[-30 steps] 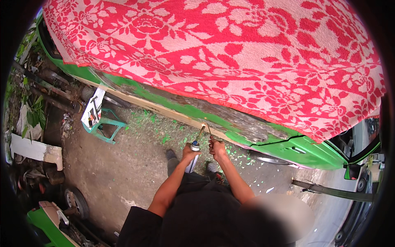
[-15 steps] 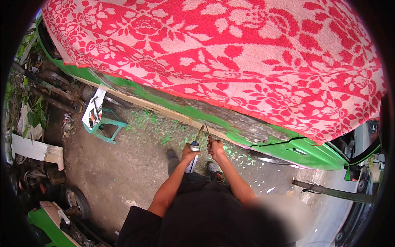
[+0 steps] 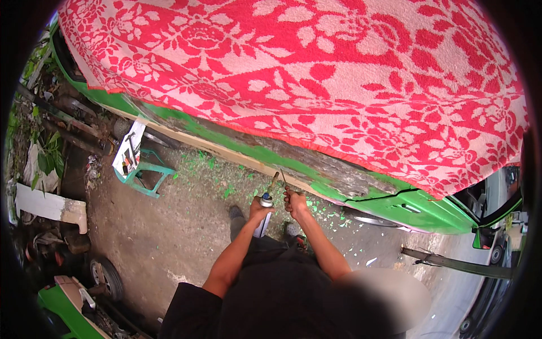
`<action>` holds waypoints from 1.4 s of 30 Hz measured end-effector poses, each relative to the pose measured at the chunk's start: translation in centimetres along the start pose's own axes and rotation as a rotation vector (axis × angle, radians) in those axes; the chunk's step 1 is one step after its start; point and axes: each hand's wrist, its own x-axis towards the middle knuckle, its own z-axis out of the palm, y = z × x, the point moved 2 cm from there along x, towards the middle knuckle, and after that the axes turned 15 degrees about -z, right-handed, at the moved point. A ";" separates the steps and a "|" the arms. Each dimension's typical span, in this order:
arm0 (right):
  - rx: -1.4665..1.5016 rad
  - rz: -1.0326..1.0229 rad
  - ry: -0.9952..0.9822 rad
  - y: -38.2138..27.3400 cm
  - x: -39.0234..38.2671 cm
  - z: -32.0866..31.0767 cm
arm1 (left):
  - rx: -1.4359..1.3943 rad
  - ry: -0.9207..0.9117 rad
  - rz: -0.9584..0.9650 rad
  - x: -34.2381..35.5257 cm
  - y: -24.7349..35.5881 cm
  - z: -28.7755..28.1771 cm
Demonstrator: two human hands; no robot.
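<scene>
My left hand is wrapped round a hand-held gas torch with a pale canister, a blue part near its top and a brass-coloured nozzle pointing away from me. Close on its right, my right hand grips a thin dark metal tool; its exact kind is too small to make out. The tool's tip and the nozzle lie near each other, just this side of the lower edge of a green car. Bare grey-brown patches show along the car's side.
A red and pink floral blanket covers the car. At left, a teal plastic stool bears a white sheet with a hammer and other tools. Green paint flakes litter the ground. A wheel stands lower left; a metal beam lies right.
The torch nozzle and the tip of the thin tool have shifted very slightly to the left. My arms stay in nearly the same place.
</scene>
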 end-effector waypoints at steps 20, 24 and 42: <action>-0.056 -0.012 -0.023 -1.7 -1.5 -0.4 | 0.043 0.075 -0.114 0.7 2.0 -0.7; -0.042 0.012 0.027 -1.8 -1.4 -1.6 | 0.076 0.049 -0.104 1.8 1.2 -0.6; 0.034 -0.001 0.072 -1.7 -1.1 -4.0 | 0.012 0.111 -0.017 2.0 -0.5 0.5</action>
